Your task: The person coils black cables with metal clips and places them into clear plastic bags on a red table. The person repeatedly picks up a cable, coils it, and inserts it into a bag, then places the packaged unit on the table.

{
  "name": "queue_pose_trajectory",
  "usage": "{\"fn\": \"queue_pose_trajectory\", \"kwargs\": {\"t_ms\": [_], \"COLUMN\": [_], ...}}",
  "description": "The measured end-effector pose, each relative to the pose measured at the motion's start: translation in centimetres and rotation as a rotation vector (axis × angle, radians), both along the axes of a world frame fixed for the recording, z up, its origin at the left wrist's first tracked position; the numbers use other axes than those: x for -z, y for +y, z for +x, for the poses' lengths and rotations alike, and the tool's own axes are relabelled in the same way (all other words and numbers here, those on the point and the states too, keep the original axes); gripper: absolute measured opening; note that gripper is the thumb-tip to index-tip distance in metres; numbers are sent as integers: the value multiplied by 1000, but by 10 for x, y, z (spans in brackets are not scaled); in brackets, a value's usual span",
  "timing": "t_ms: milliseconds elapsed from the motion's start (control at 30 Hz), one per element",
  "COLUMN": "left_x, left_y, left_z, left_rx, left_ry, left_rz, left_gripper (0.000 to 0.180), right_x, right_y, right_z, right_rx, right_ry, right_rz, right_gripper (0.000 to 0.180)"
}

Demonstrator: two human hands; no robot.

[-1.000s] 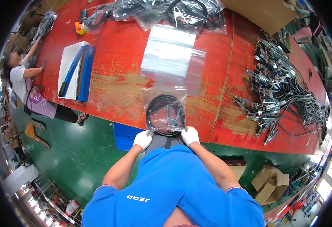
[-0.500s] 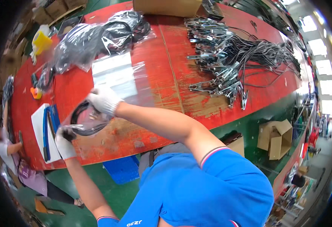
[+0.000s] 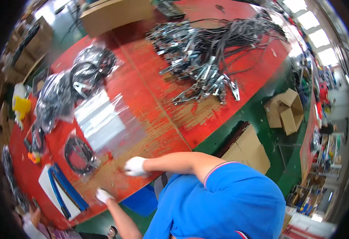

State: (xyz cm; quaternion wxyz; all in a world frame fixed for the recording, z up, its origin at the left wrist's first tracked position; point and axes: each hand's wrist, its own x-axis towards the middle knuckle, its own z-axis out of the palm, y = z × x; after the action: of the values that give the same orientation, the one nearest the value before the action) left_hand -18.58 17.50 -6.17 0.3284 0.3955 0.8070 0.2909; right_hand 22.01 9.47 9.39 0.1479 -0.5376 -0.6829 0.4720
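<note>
Both my hands wear white gloves and are off the clear bag with a coiled black cable (image 3: 79, 155), which lies flat on the red table beyond them. My left hand (image 3: 104, 195) is at the table's near edge, right of the blue and white bag sealer (image 3: 61, 193). Over the worn brown patch is my right hand (image 3: 135, 166), nearer to me than a stack of clear plastic bags (image 3: 101, 119). Blur hides the fingers of both gloves. A heap of bagged black cables (image 3: 59, 91) rests past the bag stack.
Metal spring clamps (image 3: 198, 59) on dark cables (image 3: 238, 40) spread over the table's far right. A cardboard box (image 3: 116, 16) stands at the back; an open carton (image 3: 286, 111) sits on the floor at right. A yellow bottle (image 3: 21, 105) is at left. Another person (image 3: 35, 223) is at lower left.
The bagged cable was held in both hands; now it lies on the table, let go. Both hands have drawn back toward me, and the head view has turned.
</note>
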Motion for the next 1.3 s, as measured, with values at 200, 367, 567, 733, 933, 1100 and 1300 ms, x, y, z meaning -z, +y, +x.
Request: {"fn": "queue_pose_trajectory", "kwargs": {"t_ms": [200, 367, 567, 733, 933, 1100, 1300], "left_x": [-4, -71, -157, -162, -174, -214, -251], "left_y": [-102, -78, -58, -117, -255, -267, -238], "left_z": [237, 416, 563, 614, 722, 777, 858], "left_rx": [353, 846, 961, 819, 1184, 1214, 980], "left_ry": [-239, -437, -453, -340, -151, -178, -536], "left_rz": [-18, -27, 63, 84, 69, -5, 111], "left_gripper": [25, 23, 23, 21, 22, 21, 23], "right_x": [35, 13, 7, 0, 24, 19, -12], "right_y": [-196, -276, -293, -243, -215, -206, -234], "right_z": [240, 425, 540, 574, 613, 609, 637], "right_rx": [766, 1650, 1735, 1554, 1294, 1432, 1354], "right_ry": [-276, -557, -716, -140, -86, 190, 966], "right_rz": [-319, -90, 28, 114, -82, -45, 101], "right_gripper": [48, 38, 40, 48, 51, 46, 36]}}
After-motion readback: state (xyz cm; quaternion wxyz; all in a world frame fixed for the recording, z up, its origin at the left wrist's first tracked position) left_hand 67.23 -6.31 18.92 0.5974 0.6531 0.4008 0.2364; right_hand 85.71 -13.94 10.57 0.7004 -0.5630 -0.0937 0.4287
